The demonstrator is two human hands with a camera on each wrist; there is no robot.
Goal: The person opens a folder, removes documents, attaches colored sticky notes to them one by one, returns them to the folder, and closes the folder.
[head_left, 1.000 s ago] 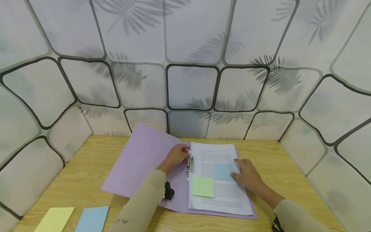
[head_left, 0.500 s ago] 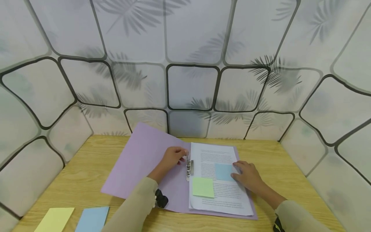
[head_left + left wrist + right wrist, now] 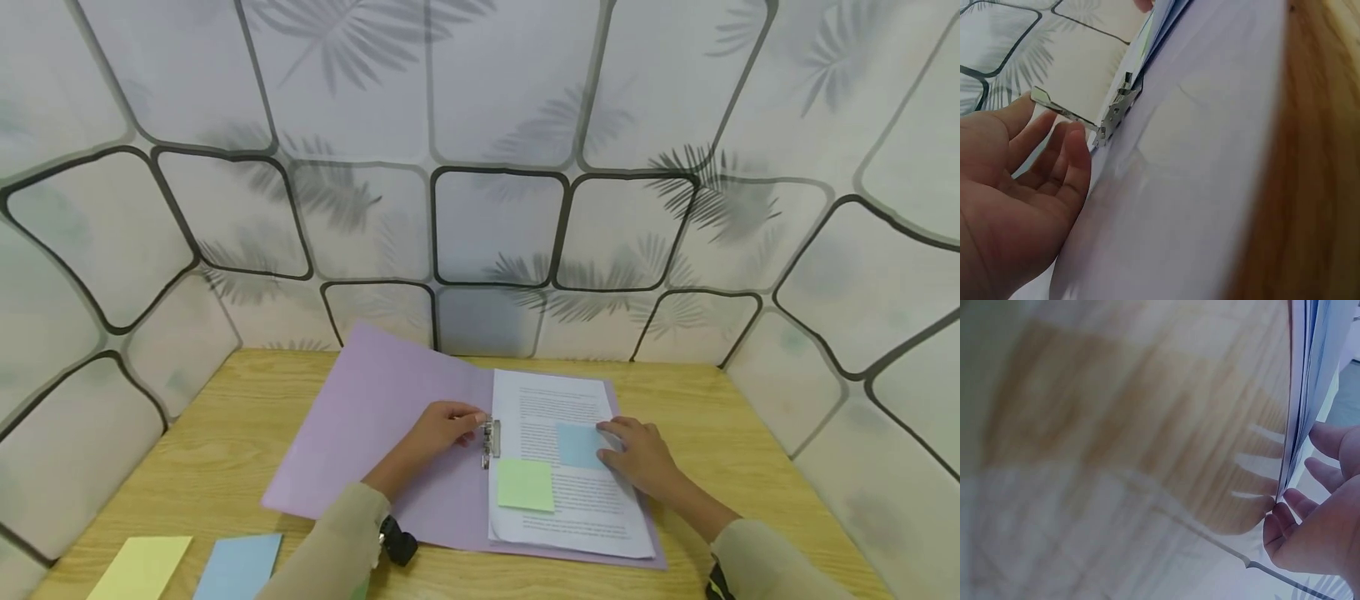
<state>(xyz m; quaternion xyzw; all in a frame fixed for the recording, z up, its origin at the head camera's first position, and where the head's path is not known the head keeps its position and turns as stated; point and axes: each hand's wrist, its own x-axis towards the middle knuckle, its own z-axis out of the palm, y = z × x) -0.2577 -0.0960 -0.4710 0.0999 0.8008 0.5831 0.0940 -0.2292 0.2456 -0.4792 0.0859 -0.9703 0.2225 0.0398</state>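
Note:
A purple folder (image 3: 397, 392) lies open on the table, its cover spread to the left. On its right side sits a stack of printed papers (image 3: 592, 521) bearing a green sticky note (image 3: 525, 485) and a blue sticky note (image 3: 576, 445). The metal lever clip (image 3: 491, 443) stands at the papers' left edge. My left hand (image 3: 438, 432) pinches the raised lever (image 3: 1063, 112) of that clip between thumb and fingers. At the papers' right edge, my right hand (image 3: 645, 460) rests with its fingers touching the stack beside the blue note.
A yellow pad (image 3: 142, 567) and a blue pad (image 3: 238, 567) lie at the table's front left. Something green partly shows by the left sleeve (image 3: 326, 542). A patterned wall (image 3: 495, 225) encloses the wooden table (image 3: 712, 433) at the back and sides.
My left hand has come down along the clip toward me and slightly left, swinging the lever with it. The right hand has barely shifted on the papers.

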